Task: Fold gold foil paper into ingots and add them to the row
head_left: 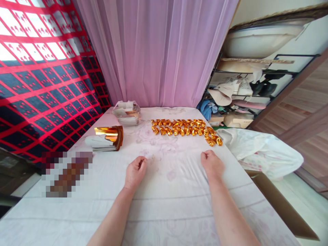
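While both hands rest on the white floral cloth (pixel 164 191) that covers the bench, neither holds anything. Far left hangs a red and dark checked fabric (pixel 43 78), lit from behind. Below it, at the bench's left edge, sits a blurred patch that cannot be made out. Just beyond that lies a stack of gold foil sheets (pixel 109 137), its top sheet curling up and shiny, the pale edges of the pile facing left. Behind the stack, near the pink curtain (pixel 159 51), stands a clear plastic container (pixel 127 113) with white and gold contents.

The left hand (pixel 135 172) lies near the middle of the bench, knuckles up, its fingers curled loosely in toward the palm and touching the cloth, closed on nothing. Well apart from it, the right hand (pixel 212 164) rests the same way, fingers folded under in a loose fist, nothing within them.

Beyond the hands, the folded gold foil pieces (pixel 183 127) lie in two close rows across the far part of the bench, with a few more trailing down at the right end, nearest the right hand. Off the bench's right side sit a white plastic bag (pixel 261 150) and a brown cardboard box (pixel 279 205), with a cluttered metal shelf (pixel 246 92) behind.
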Tool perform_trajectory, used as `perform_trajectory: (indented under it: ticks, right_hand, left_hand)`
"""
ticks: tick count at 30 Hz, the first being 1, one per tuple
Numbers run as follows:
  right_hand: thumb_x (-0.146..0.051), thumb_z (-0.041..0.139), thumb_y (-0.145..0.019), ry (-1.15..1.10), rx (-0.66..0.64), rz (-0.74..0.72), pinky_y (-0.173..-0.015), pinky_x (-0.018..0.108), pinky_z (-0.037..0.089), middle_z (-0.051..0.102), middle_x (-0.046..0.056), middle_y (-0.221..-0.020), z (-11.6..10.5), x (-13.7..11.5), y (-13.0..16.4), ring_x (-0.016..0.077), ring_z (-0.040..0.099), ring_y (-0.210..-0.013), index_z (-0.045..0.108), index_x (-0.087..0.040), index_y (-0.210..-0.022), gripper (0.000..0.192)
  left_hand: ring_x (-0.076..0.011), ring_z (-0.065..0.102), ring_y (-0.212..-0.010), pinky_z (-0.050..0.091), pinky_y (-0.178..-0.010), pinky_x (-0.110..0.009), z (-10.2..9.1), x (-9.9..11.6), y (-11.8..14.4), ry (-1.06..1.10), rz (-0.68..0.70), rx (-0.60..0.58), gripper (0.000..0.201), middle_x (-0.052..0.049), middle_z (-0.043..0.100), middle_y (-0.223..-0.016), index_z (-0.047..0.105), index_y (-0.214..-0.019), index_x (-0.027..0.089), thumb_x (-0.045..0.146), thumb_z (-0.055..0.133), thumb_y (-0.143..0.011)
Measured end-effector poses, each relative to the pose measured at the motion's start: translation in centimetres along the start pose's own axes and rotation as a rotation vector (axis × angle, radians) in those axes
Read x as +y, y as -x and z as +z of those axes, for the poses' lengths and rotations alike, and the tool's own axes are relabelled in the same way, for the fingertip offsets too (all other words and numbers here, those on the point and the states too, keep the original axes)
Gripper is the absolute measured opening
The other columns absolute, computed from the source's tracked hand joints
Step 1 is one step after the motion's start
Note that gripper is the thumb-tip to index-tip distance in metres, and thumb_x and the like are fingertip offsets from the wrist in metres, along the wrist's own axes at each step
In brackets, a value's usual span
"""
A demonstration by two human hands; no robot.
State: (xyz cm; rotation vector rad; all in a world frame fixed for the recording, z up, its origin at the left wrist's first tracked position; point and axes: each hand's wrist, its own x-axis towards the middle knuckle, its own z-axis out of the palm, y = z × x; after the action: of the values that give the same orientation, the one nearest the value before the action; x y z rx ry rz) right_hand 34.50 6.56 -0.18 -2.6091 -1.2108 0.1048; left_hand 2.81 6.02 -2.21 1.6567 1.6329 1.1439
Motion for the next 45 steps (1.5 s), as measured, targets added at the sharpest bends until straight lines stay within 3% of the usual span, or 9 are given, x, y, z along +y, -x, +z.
perform_trajectory:
  ticks: [6,15,18,23,27,32,36,39,45]
  right_hand:
    - [-0.033,0.048,-0.094,0.051,-0.031,-0.236,-0.06,0.026,0.033,0.074,0.003,-0.088,1.4,-2.2,2.6,0.0173,0.066,-0.076,0.067,-0.024,-0.096,0.021]
    - [-0.032,0.052,-0.091,-0.08,-0.054,-0.219,-0.058,0.024,0.034,0.073,0.001,-0.084,2.4,-4.2,3.4,0.0158,0.062,-0.069,0.07,-0.025,-0.093,0.019]
    - [-0.027,0.051,-0.091,-0.166,-0.093,-0.452,-0.068,0.023,0.041,0.073,0.001,-0.092,2.7,-8.0,4.5,0.0163,0.065,-0.081,0.07,-0.024,-0.097,0.021]
    - [-0.019,0.048,-0.092,-0.205,-0.195,-0.904,-0.084,0.025,0.045,0.07,0.004,-0.108,2.6,-17.8,7.8,0.017,0.063,-0.098,0.068,-0.024,-0.111,0.029]
    - [-0.019,0.045,-0.094,-0.153,-0.238,-1.179,-0.086,0.029,0.046,0.067,0.006,-0.113,3.2,-25.0,10.3,0.0189,0.061,-0.101,0.059,-0.026,-0.129,0.039]
    - [-0.021,0.044,-0.096,-0.129,-0.237,-1.297,-0.078,0.028,0.047,0.065,0.003,-0.104,5.0,-30.3,12.3,0.0195,0.061,-0.096,0.048,-0.035,-0.14,0.046]
    - [-0.034,0.044,-0.1,-0.147,-0.288,-1.313,-0.077,0.027,0.044,0.064,0.002,-0.105,6.1,-31.9,12.4,0.0188,0.059,-0.096,0.061,-0.034,-0.125,0.03]
    - [-0.045,0.039,-0.102,-0.194,-0.292,-1.295,-0.074,0.027,0.042,0.064,0.002,-0.1,6.8,-32.2,12.0,0.0189,0.058,-0.093,0.067,-0.028,-0.113,0.035]
    - [-0.034,0.043,-0.102,-0.132,-0.169,-1.411,-0.072,0.029,0.042,0.065,0.004,-0.102,6.8,-32.4,11.8,0.0204,0.057,-0.095,0.069,-0.025,-0.109,0.029]
  left_hand:
    - [-0.0116,0.044,-0.046,0.036,-0.047,-0.021,-0.2,-0.2,0.2,0.209,-0.059,-0.008,0.026,0.006,0.045,-0.051,0.06,-0.079,0.021,0.045,0.05,-0.08]
    - [-0.01,0.042,-0.041,0.036,-0.039,-0.02,-1.5,-0.4,0.2,0.439,-0.171,0.011,0.031,0.006,0.045,-0.049,0.057,-0.08,0.02,0.05,0.053,-0.079]
    - [-0.0096,0.042,-0.042,0.037,-0.04,-0.019,-4.2,-1.7,-0.4,0.461,-0.186,0.094,0.03,0.007,0.045,-0.049,0.056,-0.079,0.02,0.05,0.055,-0.079]
    - [-0.0099,0.044,-0.046,0.037,-0.043,-0.019,-8.4,-3.8,-0.9,0.463,-0.196,0.26,0.028,0.006,0.046,-0.054,0.056,-0.08,0.02,0.047,0.051,-0.085]
    - [-0.0101,0.043,-0.044,0.037,-0.043,-0.02,-9.3,-4.4,-0.8,0.467,-0.199,0.323,0.028,0.006,0.045,-0.052,0.055,-0.08,0.02,0.046,0.048,-0.088]
    - [-0.0104,0.043,-0.045,0.037,-0.042,-0.02,-9.2,-4.4,-0.7,0.495,-0.222,0.362,0.027,0.006,0.044,-0.052,0.053,-0.078,0.021,0.045,0.048,-0.088]
    - [-0.0106,0.043,-0.046,0.037,-0.043,-0.021,-9.3,-4.3,-0.5,0.551,-0.255,0.373,0.026,0.006,0.045,-0.053,0.054,-0.077,0.021,0.045,0.052,-0.087]
    - [-0.0108,0.043,-0.047,0.037,-0.043,-0.021,-9.2,-4.4,-0.3,0.554,-0.264,0.366,0.026,0.006,0.045,-0.054,0.055,-0.077,0.021,0.044,0.052,-0.088]
    - [-0.0111,0.043,-0.047,0.038,-0.043,-0.021,-9.2,-4.2,-0.3,0.551,-0.278,0.367,0.026,0.005,0.046,-0.054,0.056,-0.077,0.021,0.045,0.052,-0.088]
